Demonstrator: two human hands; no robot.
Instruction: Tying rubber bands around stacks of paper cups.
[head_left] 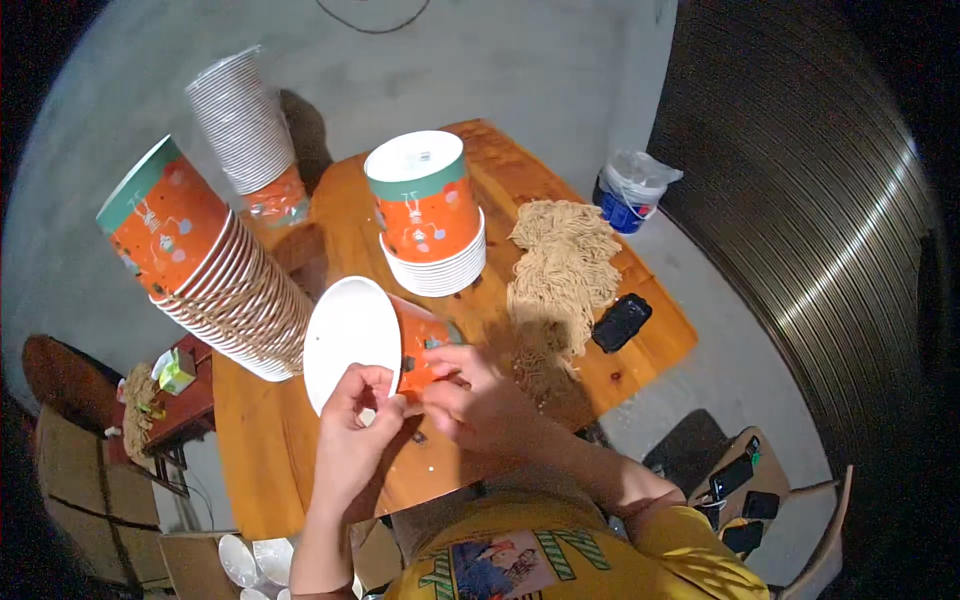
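An orange paper bucket (418,338) with a white inside lies tilted on its side over the wooden table, its wide mouth facing left. My left hand (358,415) grips its near rim between thumb and fingers. At the bucket's near side, just beneath the rim, my right hand (472,400) has its fingertips pinched together, close to the left thumb. Whatever those fingertips hold is too small or hidden to make out. Right of the bucket, a pile of beige twine cords (565,270) spreads over the table, partly in the shadow of my arm.
On the wooden table (270,450), a tall leaning stack of buckets with twine handles (240,290) stands left, and upside-down buckets (425,215) stand behind. A wrapped stack (240,125) is at back left. A black tray (622,322) lies beside the cords; a blue-white pail (632,195) stands beyond.
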